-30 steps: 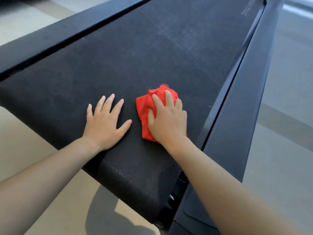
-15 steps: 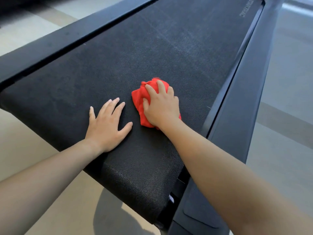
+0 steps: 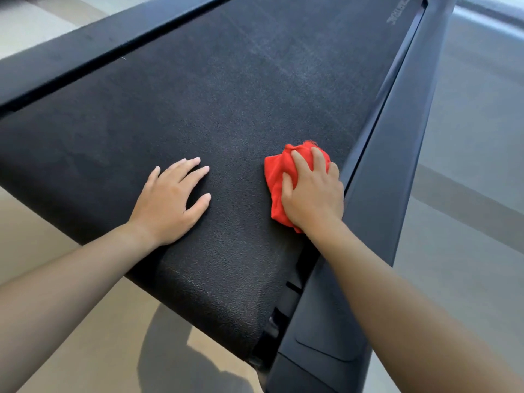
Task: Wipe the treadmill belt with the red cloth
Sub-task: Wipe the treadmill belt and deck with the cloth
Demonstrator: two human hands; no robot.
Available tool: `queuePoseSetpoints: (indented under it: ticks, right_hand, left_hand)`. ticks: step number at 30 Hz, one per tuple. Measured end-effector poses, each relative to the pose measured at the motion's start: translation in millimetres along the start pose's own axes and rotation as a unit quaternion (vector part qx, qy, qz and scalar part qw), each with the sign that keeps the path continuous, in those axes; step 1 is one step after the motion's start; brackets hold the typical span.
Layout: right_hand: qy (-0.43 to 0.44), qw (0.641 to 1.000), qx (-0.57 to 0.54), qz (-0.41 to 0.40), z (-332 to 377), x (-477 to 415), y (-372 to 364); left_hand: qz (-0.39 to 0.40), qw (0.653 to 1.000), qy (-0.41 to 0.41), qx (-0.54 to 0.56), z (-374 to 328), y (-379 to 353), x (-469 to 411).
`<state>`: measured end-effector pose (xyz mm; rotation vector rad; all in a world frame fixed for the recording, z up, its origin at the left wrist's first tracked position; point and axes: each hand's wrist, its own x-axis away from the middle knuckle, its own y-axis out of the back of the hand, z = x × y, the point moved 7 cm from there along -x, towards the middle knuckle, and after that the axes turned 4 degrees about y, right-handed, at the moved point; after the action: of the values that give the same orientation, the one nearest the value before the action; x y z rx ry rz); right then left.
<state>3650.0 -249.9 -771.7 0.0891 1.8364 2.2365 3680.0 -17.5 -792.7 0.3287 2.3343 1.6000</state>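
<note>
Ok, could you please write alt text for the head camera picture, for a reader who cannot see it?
A person's right hand grips a bunched red cloth and presses it on a black treadmill belt, close to the side rail at the belt's right edge. The left hand rests flat on the belt, apart from the cloth.

Crumpled red cloth (image 3: 279, 177) lies on the black textured treadmill belt (image 3: 226, 114), near its right edge.

Cloth (image 3: 276, 180) on treadmill belt (image 3: 226, 95), bunched under right hand (image 3: 313, 194). Side rail (image 3: 380, 180) just right of that hand, possibly touching it. Left hand (image 3: 170, 202) flat on belt, well left of cloth. Floor (image 3: 467, 137) right of rail.
</note>
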Motion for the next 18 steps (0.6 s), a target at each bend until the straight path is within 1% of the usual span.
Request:
queuePoseSetpoints:
  ticks: [5,8,12,18]
  right_hand:
    - [0.047,0.999,-0.001,0.006,9.7,24.8,0.9]
    - [0.085,0.996,-0.013,0.024,29.1,55.9,0.2]
    - [0.148,0.988,-0.017,0.028,62.3,98.6,-1.5]
    - [0.142,0.989,-0.020,0.039,75.8,90.9,-7.7]
  left_hand:
    - [0.021,1.000,-0.005,-0.004,-0.8,1.1,0.8]
    - [0.031,0.999,-0.018,0.005,5.5,4.9,4.6]
    - [0.022,1.000,-0.017,0.007,24.8,13.5,17.8]
    - [0.021,1.000,0.016,-0.013,47.7,19.5,22.9]
